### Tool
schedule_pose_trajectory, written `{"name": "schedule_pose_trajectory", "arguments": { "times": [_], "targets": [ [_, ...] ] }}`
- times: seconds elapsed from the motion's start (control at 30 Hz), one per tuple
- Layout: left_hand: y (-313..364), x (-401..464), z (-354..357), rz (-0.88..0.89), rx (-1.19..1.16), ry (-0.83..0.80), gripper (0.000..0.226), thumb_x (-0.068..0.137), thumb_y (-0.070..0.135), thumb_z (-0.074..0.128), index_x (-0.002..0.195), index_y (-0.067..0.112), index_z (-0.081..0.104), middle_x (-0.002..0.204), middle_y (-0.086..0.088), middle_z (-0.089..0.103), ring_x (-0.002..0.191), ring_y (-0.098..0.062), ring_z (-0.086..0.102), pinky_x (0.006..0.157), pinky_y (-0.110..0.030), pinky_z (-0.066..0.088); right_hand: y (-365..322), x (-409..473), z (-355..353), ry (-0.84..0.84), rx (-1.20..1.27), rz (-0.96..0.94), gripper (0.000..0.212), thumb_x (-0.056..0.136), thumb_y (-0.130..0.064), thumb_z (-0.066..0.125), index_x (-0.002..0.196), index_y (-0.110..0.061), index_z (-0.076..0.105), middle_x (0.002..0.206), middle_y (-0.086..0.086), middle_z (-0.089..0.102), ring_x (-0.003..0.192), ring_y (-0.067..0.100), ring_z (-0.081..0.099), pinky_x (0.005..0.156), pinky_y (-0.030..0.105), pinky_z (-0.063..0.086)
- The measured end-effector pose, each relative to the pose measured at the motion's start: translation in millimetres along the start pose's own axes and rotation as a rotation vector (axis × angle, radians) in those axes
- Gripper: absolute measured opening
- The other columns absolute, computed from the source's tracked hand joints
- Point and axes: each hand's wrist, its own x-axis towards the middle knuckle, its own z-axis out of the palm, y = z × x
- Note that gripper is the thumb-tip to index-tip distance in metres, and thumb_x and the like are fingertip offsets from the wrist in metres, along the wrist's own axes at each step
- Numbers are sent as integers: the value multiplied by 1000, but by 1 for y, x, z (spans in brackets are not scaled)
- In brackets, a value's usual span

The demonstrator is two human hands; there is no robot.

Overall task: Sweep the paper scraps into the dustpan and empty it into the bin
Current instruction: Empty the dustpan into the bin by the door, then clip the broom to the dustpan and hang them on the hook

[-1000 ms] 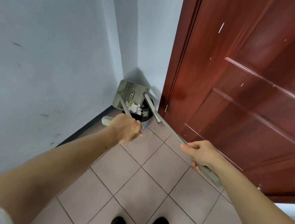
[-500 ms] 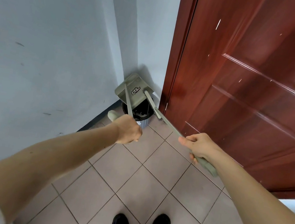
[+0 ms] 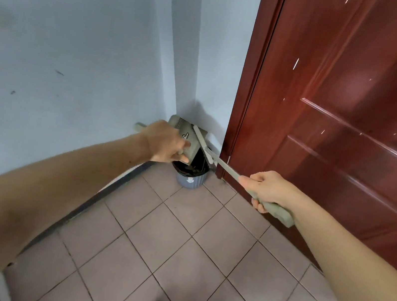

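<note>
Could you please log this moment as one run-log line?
left hand: tipping dustpan over bin | right hand: holding broom

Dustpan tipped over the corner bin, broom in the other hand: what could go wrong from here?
1. The dustpan overhangs the small bin, so scraps might spill past its rim.
2. The broom handle crosses close to the door and could knock it.
3. The left hand hides the bin mouth, making aim uncertain.

Your bin point(image 3: 191, 179) sits on the floor point(image 3: 176, 246) in the corner, door point(image 3: 341, 121) to its right, dustpan point(image 3: 186, 140) tipped over it, broom point(image 3: 219, 161) just right.
</note>
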Motion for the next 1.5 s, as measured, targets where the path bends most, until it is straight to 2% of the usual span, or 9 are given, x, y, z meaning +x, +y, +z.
{"name": "schedule_pose_trajectory", "arguments": {
  "times": [0.1,0.27,0.43,0.7,0.9,1.0,1.17,1.37,1.5],
  "targets": [
    [-22,-11,-24,-136,4,38,52,100,62,35,120,19,56,92,-10,68,93,-33,68,63,-34,38,-32,-16,-6,-77,55,-29,41,94,-32,65,124,-6,58,71,10,58,49,16,51,38,20,43],
    [-41,-33,-52,-290,-137,81,58,94,67,40,119,18,56,97,-6,67,99,-29,66,68,-34,39,-92,-47,-15,-281,99,27,29,93,-17,66,115,3,65,56,5,58,36,5,47,31,12,39],
    [-50,-55,-58,-313,-189,81,62,76,63,74,115,17,59,90,1,63,95,-27,65,73,-32,37,-142,-69,-7,-531,202,37,24,86,-27,66,84,-3,64,65,10,48,32,4,45,29,10,38],
    [-42,-82,-32,-394,-151,148,56,55,72,76,87,26,66,73,6,65,78,-18,62,87,-35,34,-172,-74,43,-526,341,-231,65,95,-65,38,86,-6,64,57,11,54,36,13,48,33,18,43],
    [-36,-105,-27,-411,-294,124,69,47,90,65,61,23,54,61,7,55,71,-15,52,80,-32,32,-179,-75,66,-625,237,-377,102,57,-95,24,96,-9,64,56,13,55,39,17,43,40,22,39],
    [-34,-110,-24,-416,-347,134,75,45,95,59,53,21,50,52,8,50,61,-11,46,83,-32,34,-182,-78,77,-628,164,-521,85,62,-82,41,101,-9,63,55,11,58,36,15,47,38,21,40],
    [-34,-115,-17,-420,-373,254,102,40,109,26,79,26,71,67,8,71,74,-11,65,91,-34,34,-186,-80,87,-581,89,-702,23,94,-35,62,99,-13,66,51,7,57,32,14,46,33,20,34],
    [-28,-126,-37,-438,-334,385,59,63,80,42,85,31,68,72,8,71,75,-13,60,71,-18,23,-191,-78,90,-596,103,-808,15,97,-28,60,106,-17,66,51,10,55,28,15,43,32,19,30],
    [-33,-123,-47,-437,-297,424,64,58,77,30,73,25,65,62,4,67,65,-16,60,84,-29,30,-188,-69,90,-590,217,-876,23,95,-18,64,118,-14,64,52,9,55,30,15,42,36,20,31]
  ]
}}
